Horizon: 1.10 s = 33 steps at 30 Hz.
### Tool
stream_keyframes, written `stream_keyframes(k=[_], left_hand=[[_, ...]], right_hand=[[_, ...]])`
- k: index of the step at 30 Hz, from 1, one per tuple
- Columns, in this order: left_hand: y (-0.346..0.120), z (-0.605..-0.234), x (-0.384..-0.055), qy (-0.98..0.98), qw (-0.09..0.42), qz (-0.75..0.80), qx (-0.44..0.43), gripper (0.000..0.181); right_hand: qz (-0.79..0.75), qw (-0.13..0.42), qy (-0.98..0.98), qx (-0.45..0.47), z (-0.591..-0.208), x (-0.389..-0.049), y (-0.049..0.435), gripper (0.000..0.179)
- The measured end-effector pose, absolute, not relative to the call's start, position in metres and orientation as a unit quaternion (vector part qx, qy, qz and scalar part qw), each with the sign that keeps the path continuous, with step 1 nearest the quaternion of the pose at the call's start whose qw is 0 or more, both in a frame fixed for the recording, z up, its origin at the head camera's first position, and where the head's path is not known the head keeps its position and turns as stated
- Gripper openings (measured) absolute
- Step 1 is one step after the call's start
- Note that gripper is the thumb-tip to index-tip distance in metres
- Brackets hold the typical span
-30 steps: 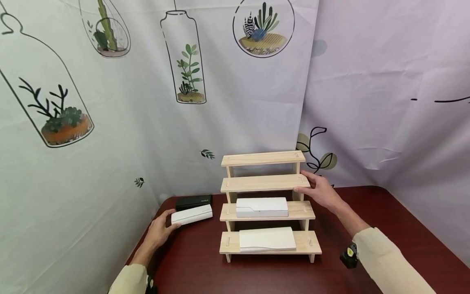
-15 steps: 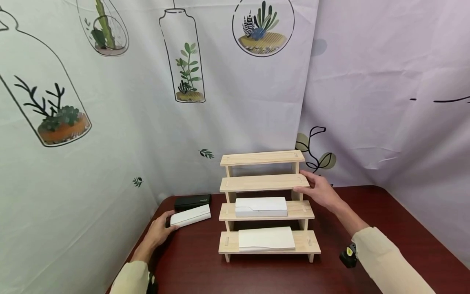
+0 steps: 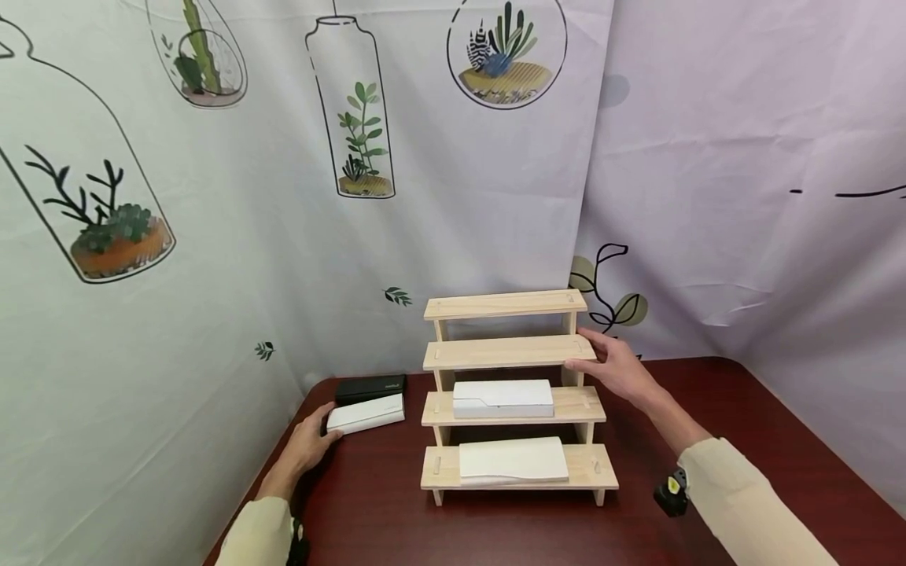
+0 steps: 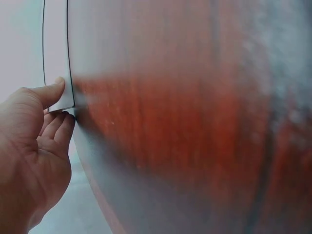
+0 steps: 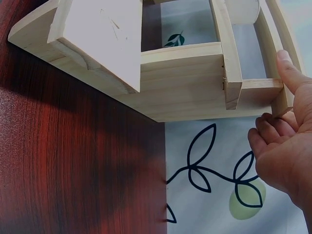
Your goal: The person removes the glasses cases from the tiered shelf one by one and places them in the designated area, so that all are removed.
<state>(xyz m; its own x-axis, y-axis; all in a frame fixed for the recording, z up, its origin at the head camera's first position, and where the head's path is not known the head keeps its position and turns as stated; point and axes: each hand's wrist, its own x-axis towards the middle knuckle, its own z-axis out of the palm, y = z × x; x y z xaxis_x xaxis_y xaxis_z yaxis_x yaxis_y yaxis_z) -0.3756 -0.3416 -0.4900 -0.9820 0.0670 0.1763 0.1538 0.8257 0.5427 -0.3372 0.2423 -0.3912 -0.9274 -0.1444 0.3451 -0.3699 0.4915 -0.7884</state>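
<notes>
At the left of the table, my left hand (image 3: 306,442) holds the left end of a white flip-top case (image 3: 365,414), perhaps a glasses case. Its thumb lies on one side and the fingers curl round the other, as the left wrist view also shows. Just behind that case is a black case (image 3: 371,388). My right hand (image 3: 621,369) grips the right end of the second board from the top of a stepped wooden rack (image 3: 506,352), thumb on the front edge. Another white case (image 3: 503,398) sits one board lower, and a flatter white case (image 3: 513,461) lies on the bottom board.
The rack stands on a dark red table (image 3: 368,511) whose back edge meets a hanging cloth (image 3: 453,236) printed with plants. Cloth also encloses the left and right sides. A black wrist device (image 3: 671,494) sits at the right sleeve.
My left hand and the white case have shifted very slightly left, with the case close against the black one. The right hand keeps its hold on the rack, without visible movement.
</notes>
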Motion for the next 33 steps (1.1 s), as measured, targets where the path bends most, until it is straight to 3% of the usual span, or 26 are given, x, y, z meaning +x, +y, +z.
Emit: stream_keyframes(k=[12, 33], left_hand=[[-0.341, -0.485, -0.379, -0.955, 0.062, -0.289, -0.014, 0.064], [-0.344, -0.483, -0.367, -0.941, 0.07, -0.329, -0.033, 0.072]], right_hand=[[0.483, 0.12, -0.854, 0.153, -0.391, -0.337, 0.242, 0.081], [0.48, 0.117, -0.858, 0.143, -0.393, -0.337, 0.241, 0.084]])
